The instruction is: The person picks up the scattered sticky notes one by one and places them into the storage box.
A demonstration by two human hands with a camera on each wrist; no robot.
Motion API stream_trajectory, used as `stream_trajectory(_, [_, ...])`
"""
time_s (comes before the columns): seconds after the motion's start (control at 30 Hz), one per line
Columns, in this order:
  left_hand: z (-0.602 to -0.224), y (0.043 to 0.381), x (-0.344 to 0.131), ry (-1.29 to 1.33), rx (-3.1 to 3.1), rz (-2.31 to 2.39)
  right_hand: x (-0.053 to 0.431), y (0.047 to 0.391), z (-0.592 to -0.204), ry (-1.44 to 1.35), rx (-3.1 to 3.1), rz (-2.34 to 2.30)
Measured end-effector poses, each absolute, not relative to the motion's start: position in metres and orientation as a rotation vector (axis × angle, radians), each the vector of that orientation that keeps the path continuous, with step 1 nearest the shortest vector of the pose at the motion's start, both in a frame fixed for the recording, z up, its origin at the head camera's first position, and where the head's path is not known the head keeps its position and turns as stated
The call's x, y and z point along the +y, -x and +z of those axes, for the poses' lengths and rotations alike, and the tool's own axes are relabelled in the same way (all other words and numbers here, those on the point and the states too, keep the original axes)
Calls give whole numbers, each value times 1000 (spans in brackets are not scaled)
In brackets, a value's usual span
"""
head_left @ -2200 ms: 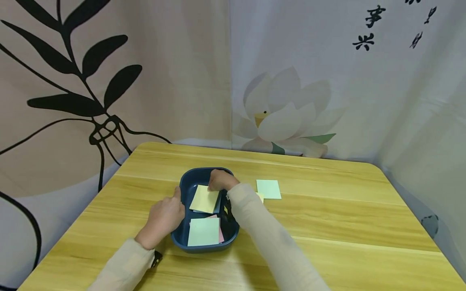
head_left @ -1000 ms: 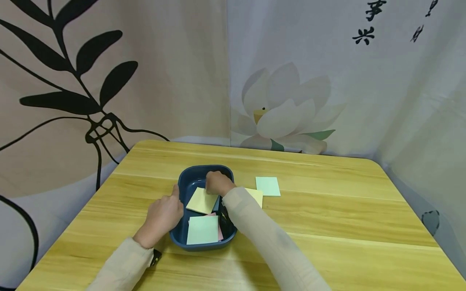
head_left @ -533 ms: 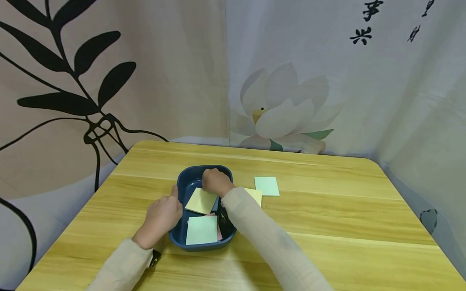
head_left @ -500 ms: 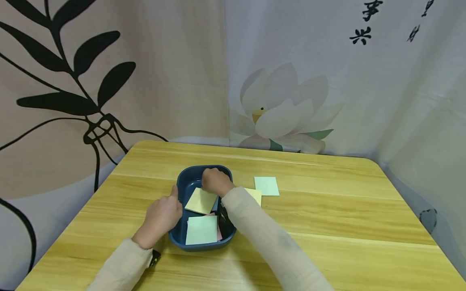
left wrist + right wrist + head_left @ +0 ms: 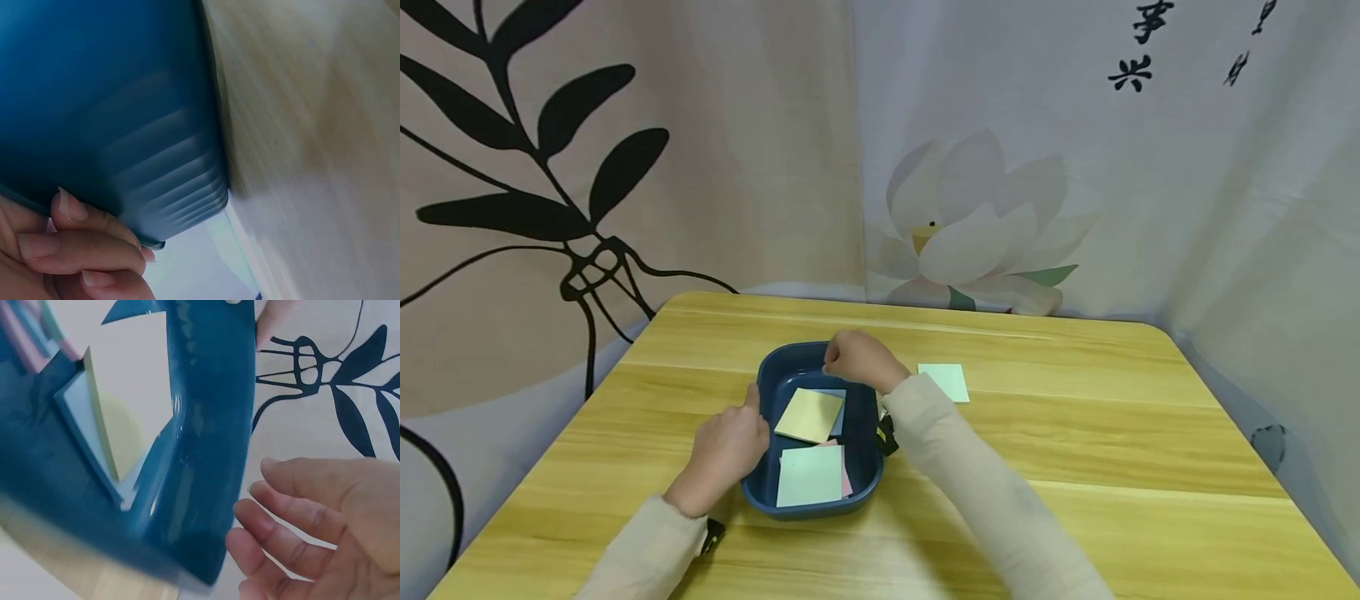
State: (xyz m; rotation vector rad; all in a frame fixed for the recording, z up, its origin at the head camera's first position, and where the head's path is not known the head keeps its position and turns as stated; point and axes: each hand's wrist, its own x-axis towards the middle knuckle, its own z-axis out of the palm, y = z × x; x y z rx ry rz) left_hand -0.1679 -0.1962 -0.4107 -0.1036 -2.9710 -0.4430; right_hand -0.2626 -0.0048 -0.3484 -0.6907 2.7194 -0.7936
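Observation:
A dark blue plastic box (image 5: 867, 492) stands on the table. In its middle a yellow sticky note pad (image 5: 808, 415) lies slanted over a blue pad (image 5: 837, 423). Nearer the front, a pale green pad (image 5: 809, 477) covers most of a pink pad (image 5: 846, 483). My left hand (image 5: 730, 446) grips the box's left rim, its fingers curled under the lip in the left wrist view. Over the far right rim is my right hand (image 5: 861, 360); its loosely bent fingers (image 5: 281, 540) hold nothing in the right wrist view.
A pale green sticky note pad (image 5: 944, 382) lies on the wooden table (image 5: 1075, 433), right of the box and partly behind my right sleeve. A printed curtain (image 5: 760, 167) hangs along the table's back edge.
The right hand has let go of the yellow pad and risen to the far right rim. That pad has turned slightly. A yellow note on the table is now hidden by my right arm.

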Motion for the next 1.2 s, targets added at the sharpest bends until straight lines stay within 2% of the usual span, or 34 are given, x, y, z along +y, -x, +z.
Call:
stream_trajectory(0.7, [-409,168,-195,93,-2990,-464,97,270,-345,520,2770,-846])
stream_trajectory(1.0, [-412,169,-195,89,-2989,-464,148,276,-368,410,2762,-833])
stream_trajectory(1.2, [-412,169,-196,88,-2986,-475,169,281,-385,446,2766,-788])
